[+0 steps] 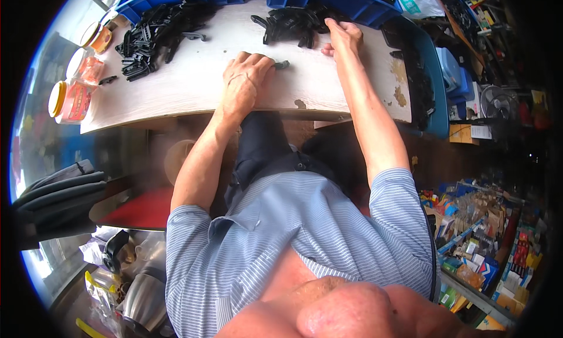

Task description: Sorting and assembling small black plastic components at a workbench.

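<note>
1. On my feed I set the clock on the left hand point(249, 78), twelve toward the table's far edge. The small dark piece point(282, 64) is at two o'clock, just beyond that hand's thumb side, over the pale tabletop point(205, 85).

2. The left hand is curled narrow, and appears to pinch one end of the piece; its fingers hide the contact from me.

3. The right hand point(345, 37) is farther out at two o'clock, fingertips drawn in at the edge of the right pile point(290, 24) of black parts. I cannot tell whether it holds one.

4. I judge the piece light and stiff, probably moulded plastic, smooth enough to slip if pinched at the tip. Thin sections might snap. I would grip it across the narrow middle, thumb opposing forefinger.

5. Its long axis runs close to nine-to-three, the free end pointing away from the left hand, slightly toward two. I cannot make out which end is the front.

6. The left pile point(153, 39) lies at ten o'clock, its parts pointing every way; the lidded jars point(76, 100) sit near nine.
</note>
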{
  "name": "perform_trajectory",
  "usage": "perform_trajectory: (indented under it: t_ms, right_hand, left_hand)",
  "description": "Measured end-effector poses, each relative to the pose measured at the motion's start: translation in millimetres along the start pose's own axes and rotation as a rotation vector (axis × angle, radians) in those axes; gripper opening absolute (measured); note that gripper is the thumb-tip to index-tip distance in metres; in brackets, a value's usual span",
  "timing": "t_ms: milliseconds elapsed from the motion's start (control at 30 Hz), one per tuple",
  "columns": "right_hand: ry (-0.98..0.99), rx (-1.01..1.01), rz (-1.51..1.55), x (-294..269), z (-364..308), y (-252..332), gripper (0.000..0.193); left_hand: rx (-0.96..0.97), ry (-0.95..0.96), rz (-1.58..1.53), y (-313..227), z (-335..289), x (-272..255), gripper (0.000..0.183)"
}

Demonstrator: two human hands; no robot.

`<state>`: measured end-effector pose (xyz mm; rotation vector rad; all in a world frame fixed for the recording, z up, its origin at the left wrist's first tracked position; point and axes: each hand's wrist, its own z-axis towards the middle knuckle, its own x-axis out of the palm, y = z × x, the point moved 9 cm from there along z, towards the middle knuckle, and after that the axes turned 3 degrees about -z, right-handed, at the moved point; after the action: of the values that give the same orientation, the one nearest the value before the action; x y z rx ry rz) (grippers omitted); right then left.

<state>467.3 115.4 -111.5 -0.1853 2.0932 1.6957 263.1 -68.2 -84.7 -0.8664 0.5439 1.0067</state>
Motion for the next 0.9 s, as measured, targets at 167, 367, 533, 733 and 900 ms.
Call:
perform_trajectory:
  t_ms: [167,367,533,733,900]
  right_hand:
    - [-0.008,0.042,0.069,-4,7,-8,0.035]
    - [0.121,0.112,0.168,-21,-14,-15,0.037]
    - [0.409,0.115,0.172,-9,-55,-19,0.035]
    - [0.855,0.003,0.07,38,-121,-7,0.032]
    - [0.827,0.022,0.072,48,-128,-12,0.034]
  left_hand:
    - [-0.008,0.037,-0.037,1,-1,3,0.013]
    - [-0.02,-0.012,-0.102,-1,-3,-10,0.03]
    - [0.064,-0.204,-0.123,-9,-2,-29,0.045]
    - [0.237,-0.137,-0.04,-19,10,-20,0.039]
    - [0.16,-0.073,-0.138,-3,3,-13,0.023]
